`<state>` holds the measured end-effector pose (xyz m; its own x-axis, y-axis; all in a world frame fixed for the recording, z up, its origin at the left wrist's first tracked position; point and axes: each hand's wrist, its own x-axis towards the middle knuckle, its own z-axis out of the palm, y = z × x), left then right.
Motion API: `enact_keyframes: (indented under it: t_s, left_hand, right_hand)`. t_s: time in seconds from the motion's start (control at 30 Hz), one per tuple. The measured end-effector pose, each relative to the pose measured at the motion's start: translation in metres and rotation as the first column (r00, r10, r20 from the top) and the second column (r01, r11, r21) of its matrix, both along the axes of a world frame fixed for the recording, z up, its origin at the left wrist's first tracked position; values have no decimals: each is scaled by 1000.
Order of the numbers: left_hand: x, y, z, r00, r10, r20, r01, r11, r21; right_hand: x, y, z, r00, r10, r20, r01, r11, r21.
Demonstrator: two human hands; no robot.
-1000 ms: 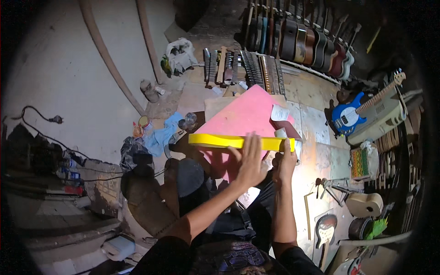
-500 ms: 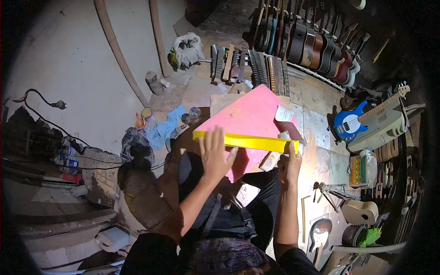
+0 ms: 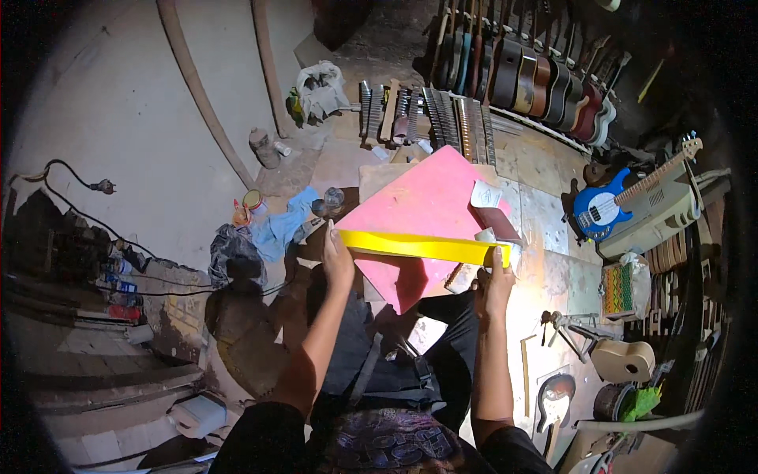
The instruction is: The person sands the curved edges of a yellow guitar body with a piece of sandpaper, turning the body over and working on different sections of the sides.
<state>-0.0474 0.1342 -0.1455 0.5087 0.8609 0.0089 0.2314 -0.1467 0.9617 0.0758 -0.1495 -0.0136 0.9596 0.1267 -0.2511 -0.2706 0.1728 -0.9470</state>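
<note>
A long yellow strip (image 3: 422,246) stretches level across a pink board (image 3: 426,213) that lies tilted in front of me. My left hand (image 3: 337,259) pinches the strip's left end. My right hand (image 3: 494,286) holds its right end, thumb up against it. A dark red block (image 3: 495,220) and a white scrap (image 3: 485,194) rest on the board's right side. My legs in dark trousers are below the board.
Guitar necks (image 3: 426,118) lie in a row beyond the board. Guitar bodies (image 3: 537,79) lean along the back wall, and a blue electric guitar (image 3: 612,205) lies at right. A blue cloth (image 3: 276,229) and tins sit left. A power cord (image 3: 79,186) hangs on the wall.
My left hand has slid from the strip's middle out to its left end. The strip now spans wider across the pink board; my right hand stays at the right end.
</note>
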Motion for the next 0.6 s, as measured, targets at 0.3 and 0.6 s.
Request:
enact_keyframes:
  t_s: [0.3, 0.6]
  left_hand:
    - [30, -149, 88, 876, -171, -451, 423, 722, 548]
    - [26, -160, 110, 723, -475, -502, 688, 419, 593]
  right_hand:
    - [-9, 7, 5, 1000, 19, 20, -19, 1000, -15]
    - [-8, 4, 10, 998, 68, 4, -68, 998, -16]
